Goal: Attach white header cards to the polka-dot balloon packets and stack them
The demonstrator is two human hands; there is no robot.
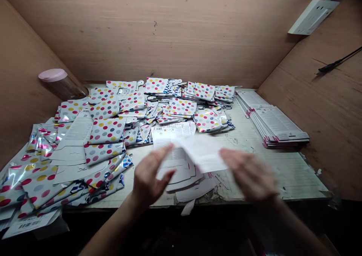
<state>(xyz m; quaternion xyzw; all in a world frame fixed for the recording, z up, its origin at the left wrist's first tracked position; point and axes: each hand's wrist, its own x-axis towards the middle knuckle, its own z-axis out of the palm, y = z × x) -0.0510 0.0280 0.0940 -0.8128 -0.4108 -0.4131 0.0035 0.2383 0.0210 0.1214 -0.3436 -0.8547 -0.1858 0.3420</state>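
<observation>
The left hand (149, 177) and the right hand (249, 175) are held low over the front of the bench (299, 177), with a white paper sheet (200, 154) between them. The sheet's long axis runs across the view, dipping slightly toward the right hand. Its left end is at the left hand's fingertips, and its lower right corner is by the right hand's fingers. Both hands are blurred (the sheet too), so whether either one pinches it is impossible to say. The left hand looks open, with its fingers apart and pointing up and to the right, while the right hand's fingers point left.

Under the sheet lies a loose pile of pale die-cut card pieces (186, 182), partly hidden by the hands, and behind it is a printed sheet with a barcode (171, 133). Polka-dot foil packets (107, 131) are heaped across the left and back of the bench, overlapping so that many are cut off from view. To the right are stacks of printed cards (271, 120) with pink-edged ends.
</observation>
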